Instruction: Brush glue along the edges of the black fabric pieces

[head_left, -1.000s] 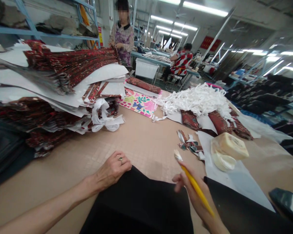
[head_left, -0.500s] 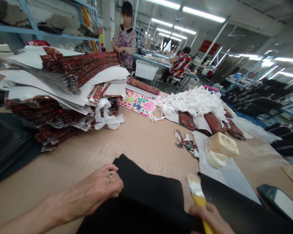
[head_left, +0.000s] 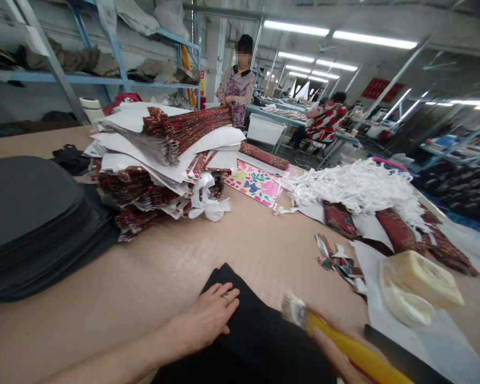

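Note:
Black fabric pieces [head_left: 260, 341] lie on the brown table at the bottom centre. My left hand [head_left: 212, 314], a ring on one finger, rests on their upper left part with its fingers laid out over the cloth. At the lower right my right hand [head_left: 336, 341] is closed around the yellow handle of a paintbrush [head_left: 344, 341]. The brush's pale bristles point left, above or against the black fabric's right edge; which of the two I cannot tell. Part of my right hand is blurred and behind the handle.
Red patterned fabric and white sheets [head_left: 168, 160] are piled at the back left, beside a black stack [head_left: 32, 213]. White strips [head_left: 356, 186], fabric scraps [head_left: 340, 261] and a cream-coloured container [head_left: 420, 282] occupy the right. Two people [head_left: 240, 80] [head_left: 328, 120] are farther back.
The view has swung left. My left hand has gone from a closed grip on the fabric's edge to lying spread on it. The brush has tipped from upright to slanting left, nearer the fabric.

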A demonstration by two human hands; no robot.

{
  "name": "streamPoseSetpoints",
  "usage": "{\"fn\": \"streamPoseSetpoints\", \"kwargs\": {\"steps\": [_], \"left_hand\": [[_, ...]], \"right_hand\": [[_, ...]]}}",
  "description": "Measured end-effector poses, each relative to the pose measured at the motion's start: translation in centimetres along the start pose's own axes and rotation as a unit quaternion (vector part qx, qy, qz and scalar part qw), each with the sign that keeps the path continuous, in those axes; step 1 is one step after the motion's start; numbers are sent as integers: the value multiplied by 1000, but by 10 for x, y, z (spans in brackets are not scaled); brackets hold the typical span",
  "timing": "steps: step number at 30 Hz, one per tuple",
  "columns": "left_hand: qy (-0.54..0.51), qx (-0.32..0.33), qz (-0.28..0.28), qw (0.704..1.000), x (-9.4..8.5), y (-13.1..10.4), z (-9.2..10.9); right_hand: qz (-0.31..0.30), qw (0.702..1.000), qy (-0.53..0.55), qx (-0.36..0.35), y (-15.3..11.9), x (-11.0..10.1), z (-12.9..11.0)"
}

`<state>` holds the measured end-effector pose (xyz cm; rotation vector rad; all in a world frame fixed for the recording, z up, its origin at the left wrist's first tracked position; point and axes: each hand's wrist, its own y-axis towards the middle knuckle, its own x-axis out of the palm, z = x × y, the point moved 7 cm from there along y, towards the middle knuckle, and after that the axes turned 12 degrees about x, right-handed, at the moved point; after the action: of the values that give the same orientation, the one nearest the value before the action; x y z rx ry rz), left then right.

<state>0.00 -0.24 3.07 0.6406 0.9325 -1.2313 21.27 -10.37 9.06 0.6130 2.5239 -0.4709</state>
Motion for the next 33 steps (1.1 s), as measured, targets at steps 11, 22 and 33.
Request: {"fn": "streamPoseSetpoints", "kwargs": {"steps": [11,22,33], "left_hand": [[-120,-133,21,984,10,-30,-24],[-182,-130,-21,974,32,-23,-39],[-139,-145,25,979,15,-28,-40]], "right_hand": [[-113,990,-84,-29,84,137,-61],[-153,984,-84,-44,108,180,-85],[-49,995,37,-84,93,145,-86]]}}
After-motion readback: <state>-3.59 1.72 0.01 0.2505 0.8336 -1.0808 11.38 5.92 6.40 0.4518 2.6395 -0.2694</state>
